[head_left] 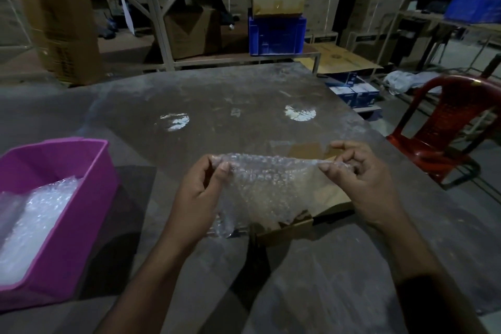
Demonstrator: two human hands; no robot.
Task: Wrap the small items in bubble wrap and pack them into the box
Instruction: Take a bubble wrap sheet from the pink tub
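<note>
Wrap (267, 184): one sheet, top corners pinched by left hand (199, 192) and right hand (363, 182), held over open box (320, 198). Item: none visible. Bin (81, 187), left: spare wrap. Packing seemingly early.

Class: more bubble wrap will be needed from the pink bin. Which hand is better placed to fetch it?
Left, probably. The pink bin sits on the left hand's side; the right hand pinches the bubble wrap sheet's far corner.
</note>
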